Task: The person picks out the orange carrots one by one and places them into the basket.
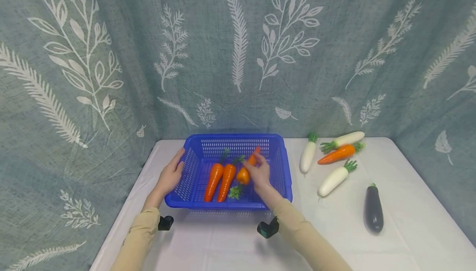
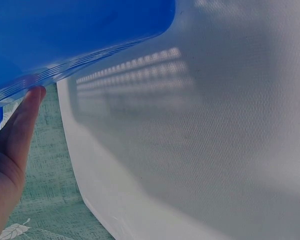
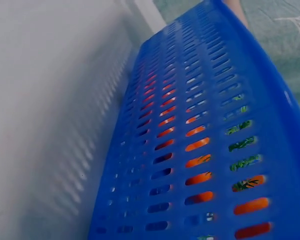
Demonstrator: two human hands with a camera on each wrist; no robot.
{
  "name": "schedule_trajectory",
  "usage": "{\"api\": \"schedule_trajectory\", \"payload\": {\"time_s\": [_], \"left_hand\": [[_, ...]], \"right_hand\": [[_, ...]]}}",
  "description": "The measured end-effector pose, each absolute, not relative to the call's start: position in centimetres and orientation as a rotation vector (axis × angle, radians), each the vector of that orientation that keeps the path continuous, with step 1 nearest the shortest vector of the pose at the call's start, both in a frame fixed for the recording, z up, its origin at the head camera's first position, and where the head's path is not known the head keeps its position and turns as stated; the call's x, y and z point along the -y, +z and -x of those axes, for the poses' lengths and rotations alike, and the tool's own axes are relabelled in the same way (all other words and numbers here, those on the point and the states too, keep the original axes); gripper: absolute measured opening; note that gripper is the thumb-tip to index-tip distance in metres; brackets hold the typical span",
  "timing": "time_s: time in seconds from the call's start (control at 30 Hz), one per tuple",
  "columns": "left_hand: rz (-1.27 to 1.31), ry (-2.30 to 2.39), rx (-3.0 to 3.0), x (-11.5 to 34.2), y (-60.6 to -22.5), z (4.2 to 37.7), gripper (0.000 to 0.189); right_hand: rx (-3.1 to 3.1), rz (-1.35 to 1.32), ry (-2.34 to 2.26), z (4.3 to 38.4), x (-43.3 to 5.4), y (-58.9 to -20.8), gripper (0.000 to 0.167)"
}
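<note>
Hanging along the back and both sides, a grey-green curtain (image 1: 208,27) printed with white leaf sprays surrounds the work area. A white-covered surface (image 1: 238,246) extends in front of it. Near its far edge stands a blue plastic basket (image 1: 223,206) with slotted walls; in the right wrist view, orange and green show through the slots.

Two beige sleeves (image 1: 308,238) enter from the near side. The left hand (image 1: 169,178) is at the basket's left rim, fingers straight and touching the rim. The right hand (image 1: 260,173) is over the basket interior, thumb and fingers pinching an orange carrot (image 1: 243,176), whose narrow tip points toward the far wall.

To the right of the basket, a dark eggplant (image 1: 373,210) lies apart from the other vegetables. Three white radishes with green tops lie nearer the far edge: the first radish (image 1: 307,157) just beside the basket, the far radish (image 1: 348,139) and the near radish (image 1: 333,181) on either side of a loose carrot (image 1: 338,154). Inside the basket, left of the pinched item, the left carrot (image 1: 213,182) and the middle carrot (image 1: 226,183) lie side by side, tips toward the near wall.
</note>
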State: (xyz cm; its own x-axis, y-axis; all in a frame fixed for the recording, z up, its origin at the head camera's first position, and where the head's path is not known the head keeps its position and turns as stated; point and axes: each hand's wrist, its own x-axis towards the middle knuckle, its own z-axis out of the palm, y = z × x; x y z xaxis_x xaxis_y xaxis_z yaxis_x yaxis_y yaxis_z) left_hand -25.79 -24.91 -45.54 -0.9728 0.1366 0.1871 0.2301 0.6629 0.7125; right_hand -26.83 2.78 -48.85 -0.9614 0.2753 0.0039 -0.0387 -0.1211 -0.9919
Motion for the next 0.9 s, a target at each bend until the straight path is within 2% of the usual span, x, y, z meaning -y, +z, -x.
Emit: {"api": "schedule_trajectory", "payload": {"time_s": [0.3,0.9], "left_hand": [[0.313,-1.203,2.758,25.0,-45.5,25.9,0.047],[0.307,-1.198,2.768,25.0,-45.5,25.9,0.048]], "right_hand": [[2.064,0.361,2.108,25.4,-0.8,-46.1,0.049],[2.377,0.444,1.895,25.8,-0.3,-46.3,0.044]]}}
